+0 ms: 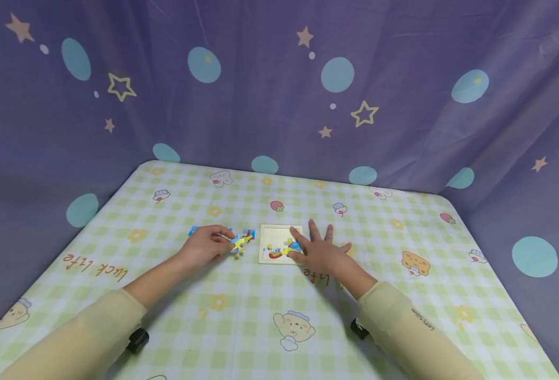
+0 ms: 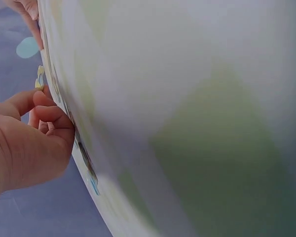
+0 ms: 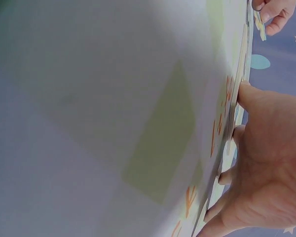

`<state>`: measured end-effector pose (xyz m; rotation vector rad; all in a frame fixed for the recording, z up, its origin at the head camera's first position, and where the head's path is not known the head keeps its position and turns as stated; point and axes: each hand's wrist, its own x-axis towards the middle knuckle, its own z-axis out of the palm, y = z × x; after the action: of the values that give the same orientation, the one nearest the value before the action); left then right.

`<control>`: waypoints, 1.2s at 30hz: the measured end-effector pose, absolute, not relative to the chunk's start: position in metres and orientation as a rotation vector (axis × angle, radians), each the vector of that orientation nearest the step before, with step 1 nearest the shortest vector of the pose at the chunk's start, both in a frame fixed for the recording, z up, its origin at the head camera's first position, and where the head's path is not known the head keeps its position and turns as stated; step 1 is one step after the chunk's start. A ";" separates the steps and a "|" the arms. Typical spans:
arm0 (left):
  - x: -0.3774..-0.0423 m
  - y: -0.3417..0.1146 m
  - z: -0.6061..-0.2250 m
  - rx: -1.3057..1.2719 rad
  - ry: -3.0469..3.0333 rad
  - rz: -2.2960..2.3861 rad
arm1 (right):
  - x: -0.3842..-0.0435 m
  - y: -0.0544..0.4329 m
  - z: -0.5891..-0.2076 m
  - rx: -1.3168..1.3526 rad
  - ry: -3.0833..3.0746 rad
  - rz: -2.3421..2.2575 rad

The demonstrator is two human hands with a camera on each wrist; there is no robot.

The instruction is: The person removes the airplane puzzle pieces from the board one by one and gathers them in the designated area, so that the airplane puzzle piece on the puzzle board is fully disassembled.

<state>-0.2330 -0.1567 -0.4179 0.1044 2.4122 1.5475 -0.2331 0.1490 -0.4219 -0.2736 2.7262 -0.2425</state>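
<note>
Cream fabric sleeves (image 1: 82, 335) lie nearest. Left hand (image 1: 203, 246) pinches a yellow-and-blue jigsaw piece (image 1: 239, 244), best kept level; spread right hand (image 1: 324, 253) should steady the pale wooden tray (image 1: 273, 233).

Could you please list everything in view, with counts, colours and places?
Tablecloth: one, green-and-white check, foreground.
Backdrop: one, purple with stars, behind tablecloth.
Puzzle tray: one, pale wood, centre.
Tray pieces: count unclear, multicoloured, tray's near side.
Pinched piece: one, yellow-blue, left of tray.
Loose pieces: count unclear, multicoloured, left of tray.
Sleeves: two, beige, lower left and right.
Wrist devices: two, black, under sleeves.
Left grip: one, bare, holding the pinched piece.
Right grip: one, bare, spread over tray's right side.
</note>
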 end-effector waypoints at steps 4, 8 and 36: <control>-0.231 -0.163 -0.417 0.132 2.441 1.513 | -0.233 0.148 -0.421 -0.270 2.724 -0.245; -0.231 -0.169 -0.417 0.139 2.428 1.503 | -0.232 0.148 -0.420 -0.275 2.723 -0.238; -0.233 -0.176 -0.420 0.114 2.521 1.400 | -0.233 0.149 -0.420 -0.285 2.726 -0.234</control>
<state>-0.2333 -0.1764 -0.4205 0.1145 2.5214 1.4000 -0.2328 0.1487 -0.4203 -0.2851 2.7259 -0.2345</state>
